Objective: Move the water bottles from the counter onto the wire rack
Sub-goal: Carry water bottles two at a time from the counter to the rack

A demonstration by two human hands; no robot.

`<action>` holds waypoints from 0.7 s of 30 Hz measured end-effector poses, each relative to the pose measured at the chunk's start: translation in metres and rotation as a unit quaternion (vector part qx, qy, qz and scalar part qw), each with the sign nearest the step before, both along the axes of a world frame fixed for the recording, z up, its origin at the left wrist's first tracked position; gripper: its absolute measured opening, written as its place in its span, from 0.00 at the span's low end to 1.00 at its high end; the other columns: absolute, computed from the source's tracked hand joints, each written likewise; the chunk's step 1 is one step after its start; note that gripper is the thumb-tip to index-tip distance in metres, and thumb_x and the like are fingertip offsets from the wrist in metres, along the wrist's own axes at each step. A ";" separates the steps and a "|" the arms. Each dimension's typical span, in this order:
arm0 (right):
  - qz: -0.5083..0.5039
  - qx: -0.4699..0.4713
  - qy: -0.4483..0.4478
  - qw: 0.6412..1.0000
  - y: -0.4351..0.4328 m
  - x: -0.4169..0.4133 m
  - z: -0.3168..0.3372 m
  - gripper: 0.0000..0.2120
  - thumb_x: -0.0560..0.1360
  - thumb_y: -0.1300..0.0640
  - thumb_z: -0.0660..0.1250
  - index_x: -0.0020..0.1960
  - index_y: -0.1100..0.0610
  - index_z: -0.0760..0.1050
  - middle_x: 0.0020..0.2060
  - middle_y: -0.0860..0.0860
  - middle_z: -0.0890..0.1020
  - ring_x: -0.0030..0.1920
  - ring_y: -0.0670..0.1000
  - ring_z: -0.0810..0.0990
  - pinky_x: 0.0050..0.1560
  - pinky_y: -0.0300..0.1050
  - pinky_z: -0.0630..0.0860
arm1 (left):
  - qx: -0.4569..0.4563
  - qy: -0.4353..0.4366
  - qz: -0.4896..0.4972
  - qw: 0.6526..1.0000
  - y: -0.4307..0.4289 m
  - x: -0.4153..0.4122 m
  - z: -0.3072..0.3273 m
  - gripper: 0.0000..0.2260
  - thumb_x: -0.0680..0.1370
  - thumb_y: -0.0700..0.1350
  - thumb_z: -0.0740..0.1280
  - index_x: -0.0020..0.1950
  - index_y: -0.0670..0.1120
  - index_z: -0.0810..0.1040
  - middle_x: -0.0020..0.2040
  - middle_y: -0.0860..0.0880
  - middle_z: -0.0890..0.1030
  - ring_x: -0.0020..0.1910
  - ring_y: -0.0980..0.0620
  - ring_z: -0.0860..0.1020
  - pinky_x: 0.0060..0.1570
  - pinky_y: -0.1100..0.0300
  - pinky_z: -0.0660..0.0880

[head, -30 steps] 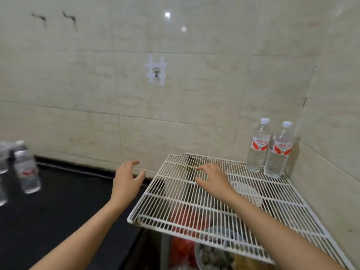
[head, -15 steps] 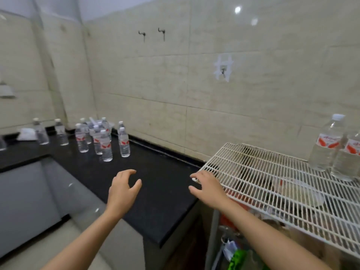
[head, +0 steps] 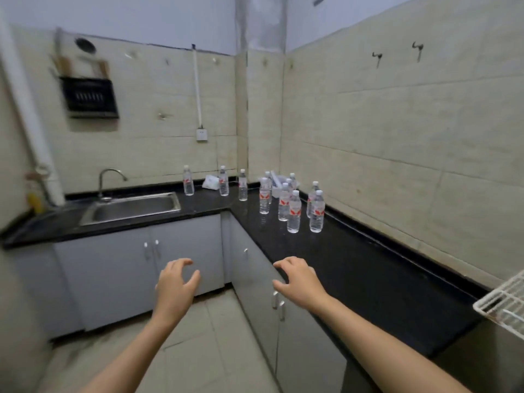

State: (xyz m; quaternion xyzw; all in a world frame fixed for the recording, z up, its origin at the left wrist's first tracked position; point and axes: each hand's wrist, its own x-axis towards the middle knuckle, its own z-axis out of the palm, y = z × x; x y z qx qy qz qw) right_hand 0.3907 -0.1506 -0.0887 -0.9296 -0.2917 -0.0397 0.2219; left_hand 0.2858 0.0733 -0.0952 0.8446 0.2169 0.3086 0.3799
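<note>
Tiled kitchen corner, beige walls, black L-shaped worktop (head: 368, 268) over grey cabinets (head: 119, 268), steel sink (head: 133, 207) with tap on the left run. Both hands out in front, empty, touching nothing. Left hand (head: 175, 285) over the floor, fingers curled loosely, thumb spread, half open. Right hand (head: 297, 279) near the worktop's front edge, above a cabinet door, fingers bent down, also loosely open. Water bottles (head: 293, 212) well ahead of the hands, all upright on the worktop: clear plastic, white caps, red-and-white labels. A tight cluster stands on the right run near the corner; three more (head: 223, 181) stand apart along the back wall, between sink and corner. White packaging (head: 210, 182) lies behind them, details blurred. Wire rack (head: 504, 304), white, only its corner showing at the right edge, past the end of the worktop; no bottles on the visible part.
</note>
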 end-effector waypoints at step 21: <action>0.042 -0.016 0.057 0.997 0.198 0.119 -0.055 0.19 0.75 0.51 0.63 0.65 0.54 0.70 0.64 0.51 0.72 0.67 0.51 0.66 0.66 0.43 0.62 | -0.075 0.038 0.066 0.994 0.193 0.080 -0.070 0.13 0.76 0.41 0.63 0.60 0.40 0.73 0.61 0.42 0.74 0.62 0.44 0.71 0.61 0.50 0.68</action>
